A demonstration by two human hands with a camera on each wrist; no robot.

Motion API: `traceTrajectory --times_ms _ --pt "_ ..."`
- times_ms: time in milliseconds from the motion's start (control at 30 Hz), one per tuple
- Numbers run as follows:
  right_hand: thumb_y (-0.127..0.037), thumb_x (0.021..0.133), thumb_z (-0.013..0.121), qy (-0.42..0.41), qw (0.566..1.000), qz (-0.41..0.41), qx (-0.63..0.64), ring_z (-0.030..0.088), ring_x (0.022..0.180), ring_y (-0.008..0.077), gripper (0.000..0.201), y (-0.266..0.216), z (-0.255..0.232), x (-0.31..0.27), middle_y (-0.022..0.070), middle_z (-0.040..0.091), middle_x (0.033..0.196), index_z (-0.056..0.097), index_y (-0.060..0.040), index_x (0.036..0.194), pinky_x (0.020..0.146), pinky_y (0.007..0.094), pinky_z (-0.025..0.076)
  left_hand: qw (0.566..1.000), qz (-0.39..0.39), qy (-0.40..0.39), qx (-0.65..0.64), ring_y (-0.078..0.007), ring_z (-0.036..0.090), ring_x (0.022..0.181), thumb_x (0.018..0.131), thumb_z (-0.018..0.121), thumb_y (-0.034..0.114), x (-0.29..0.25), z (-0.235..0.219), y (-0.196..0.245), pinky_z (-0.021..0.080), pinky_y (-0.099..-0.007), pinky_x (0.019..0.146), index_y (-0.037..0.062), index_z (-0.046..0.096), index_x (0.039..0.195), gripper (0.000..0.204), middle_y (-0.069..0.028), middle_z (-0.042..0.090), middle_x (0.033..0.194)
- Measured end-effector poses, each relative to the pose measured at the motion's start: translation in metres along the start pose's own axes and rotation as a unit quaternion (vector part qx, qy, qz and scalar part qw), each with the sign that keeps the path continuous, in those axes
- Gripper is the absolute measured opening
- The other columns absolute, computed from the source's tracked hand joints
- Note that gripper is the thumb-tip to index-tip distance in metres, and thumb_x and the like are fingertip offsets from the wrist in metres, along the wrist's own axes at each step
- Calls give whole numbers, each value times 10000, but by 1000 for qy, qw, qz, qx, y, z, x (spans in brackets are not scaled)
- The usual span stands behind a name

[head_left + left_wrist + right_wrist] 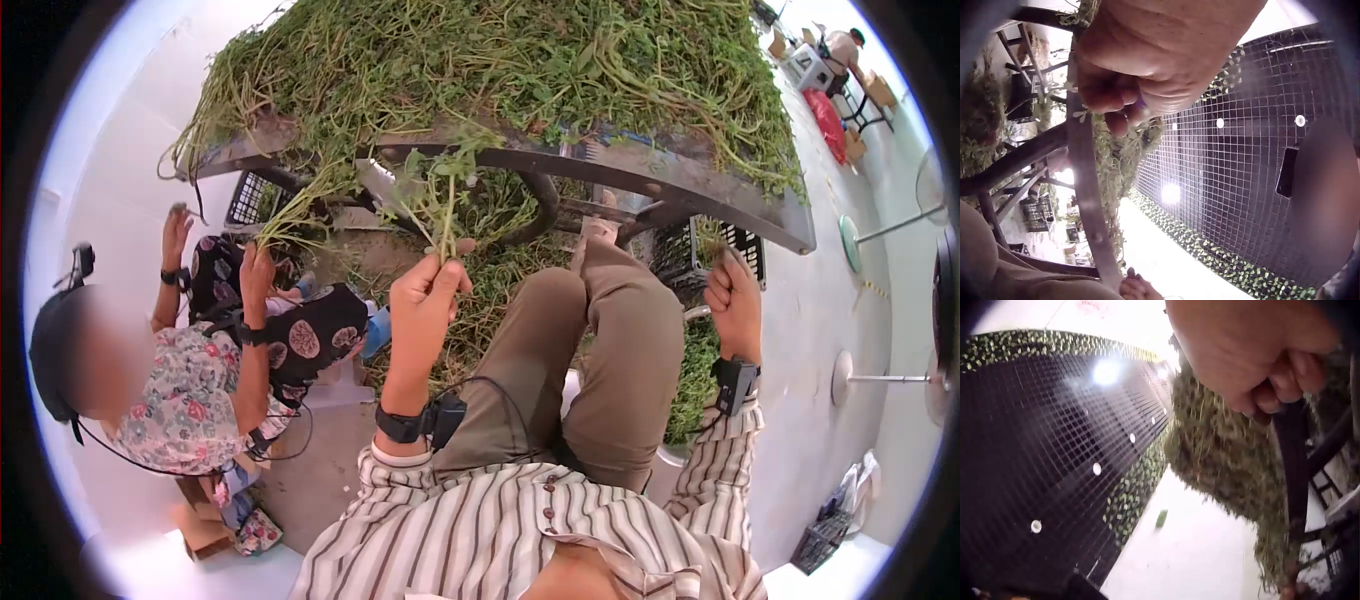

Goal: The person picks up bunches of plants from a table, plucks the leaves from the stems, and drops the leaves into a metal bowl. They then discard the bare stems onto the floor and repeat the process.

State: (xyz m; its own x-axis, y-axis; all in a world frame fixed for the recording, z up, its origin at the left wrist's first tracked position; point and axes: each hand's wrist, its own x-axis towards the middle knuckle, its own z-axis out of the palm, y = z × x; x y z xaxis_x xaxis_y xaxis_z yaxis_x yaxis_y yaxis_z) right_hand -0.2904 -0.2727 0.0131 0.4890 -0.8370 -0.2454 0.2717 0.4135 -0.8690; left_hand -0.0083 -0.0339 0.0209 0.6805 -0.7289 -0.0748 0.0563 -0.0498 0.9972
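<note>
In the head view, my left hand pinches a few leafy green stems between thumb and fingers, their leaves up at the table's near edge. The left wrist view has this hand from below, fingers curled. My right hand is raised beside the table's right part, fingers curled, near a black crate. Some green shows at its fingertips, but I cannot tell whether they pinch it. The right wrist view also shows the right hand with bent fingers. Tangled plants cover the table.
At the left sits a person in a floral top, one hand gripping a bunch of stems. More plants lie under the table. Another black crate stands at the left, and fan stands at the right. Someone works far back right.
</note>
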Motion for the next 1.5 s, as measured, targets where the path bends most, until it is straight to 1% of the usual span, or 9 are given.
traceTrajectory --times_ms 133,367,467,533,700,900,1267,1333,1500 --pt "-110 883 480 -125 927 -97 -340 343 506 14 164 -13 99 -15 -47 431 624 584 -4 951 428 173 256 999 16 15 48 -15 369 492 905 516 211 -3 8 11 290 -158 441 4 606 1078 285 19 520 664" --pt "-140 834 574 -376 898 85 -211 337 515 -8 176 39 216 3 -84 427 625 586 -43 981 435 165 237 974 129 76 171 -40 388 541 894 533 191 -2 5 7 317 -204 477 10 616 909 199 17 517 647" --pt "-119 795 603 -372 904 41 -207 475 652 39 196 55 229 2 -20 541 735 569 -4 950 539 199 384 962 141 96 212 -78 408 592 893 525 153 -1 0 5 350 -238 525 -17 542 764 214 -20 517 648" --pt "-105 775 614 -355 914 59 -188 497 734 62 216 64 229 1 5 559 795 561 5 953 612 217 417 964 118 90 219 -197 497 614 836 518 29 0 -3 1 405 -289 567 -30 580 976 164 -118 535 704" --pt "-131 817 595 -345 925 63 -144 376 576 -7 231 85 226 8 -46 520 783 549 -47 1026 444 163 278 944 178 97 259 -97 447 617 883 526 104 8 3 -14 393 -247 560 -42 558 849 153 -79 522 664" --pt "-112 785 585 -281 923 -93 -244 461 686 70 178 102 226 9 25 549 742 551 37 875 578 261 405 952 141 100 252 -84 443 623 900 515 127 8 8 -16 385 -235 557 -41 568 898 176 -57 550 698" --pt "-109 805 582 -311 935 119 -120 416 525 60 125 97 226 6 -6 470 603 541 8 818 452 244 348 950 123 88 275 -79 422 596 908 511 151 -4 -5 -20 362 -227 526 -23 574 935 187 -25 535 675" --pt "-105 808 579 -298 933 199 -45 395 486 55 107 91 225 7 -15 448 578 541 -6 808 418 230 316 922 164 84 340 -321 508 603 867 533 102 -11 -7 -15 418 -327 545 -14 567 940 141 -181 561 748" --pt "-90 828 555 -276 947 156 50 328 419 52 147 83 219 21 -26 401 536 498 -35 704 388 214 218 925 129 67 351 -317 534 629 860 532 83 -24 -17 -6 422 -335 554 -12 574 911 115 -170 564 748"
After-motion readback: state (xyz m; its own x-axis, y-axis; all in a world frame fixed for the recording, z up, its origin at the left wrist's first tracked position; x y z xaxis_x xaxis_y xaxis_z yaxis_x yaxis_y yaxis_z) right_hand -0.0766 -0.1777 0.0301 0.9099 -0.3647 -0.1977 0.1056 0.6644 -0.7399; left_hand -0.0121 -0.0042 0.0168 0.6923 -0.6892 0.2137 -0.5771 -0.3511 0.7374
